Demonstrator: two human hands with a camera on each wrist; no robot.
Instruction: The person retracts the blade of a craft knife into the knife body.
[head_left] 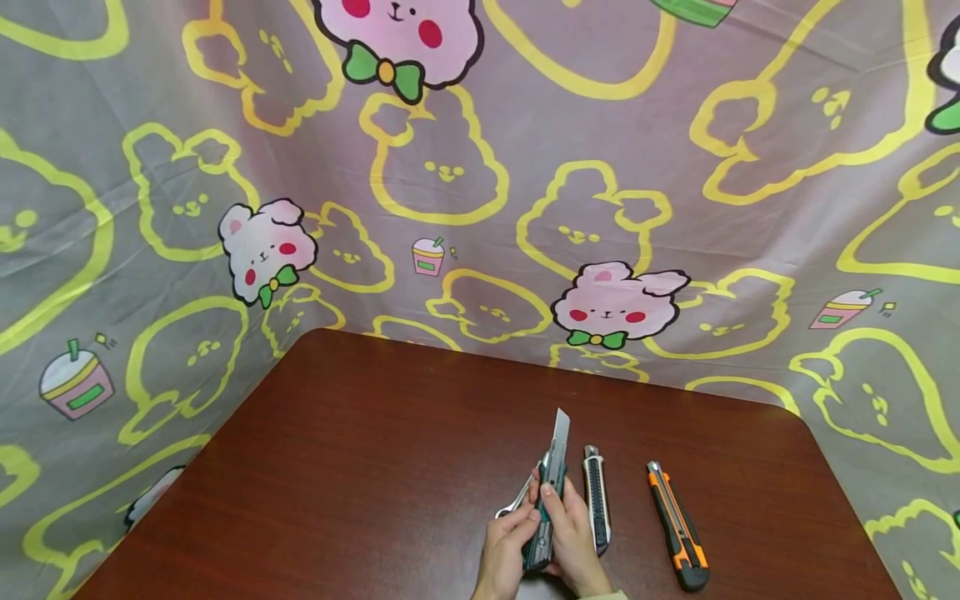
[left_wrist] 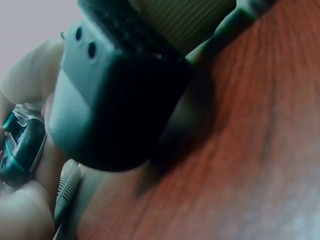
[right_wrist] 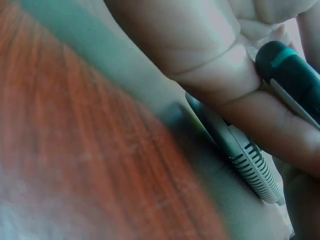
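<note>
A dark green utility knife (head_left: 548,517) is held up between both hands in the head view, its long metal blade (head_left: 559,429) extended and pointing away. My left hand (head_left: 507,546) grips the handle from the left, the thumb lying on it. From the other side my right hand (head_left: 572,533) holds the same handle, thumb on the upper face near the slider. The rounded butt of the green knife shows in the left wrist view (left_wrist: 22,150) and in the right wrist view (right_wrist: 290,75). Just right of the hands lies a white-and-black utility knife (head_left: 597,500) with a ribbed edge.
An orange-and-black utility knife (head_left: 677,529) lies farther right on the brown wooden table (head_left: 360,467). A shiny metal piece with a loop (head_left: 512,507) is partly hidden behind the left hand. Patterned cloth (head_left: 465,242) hangs around the table's back and sides.
</note>
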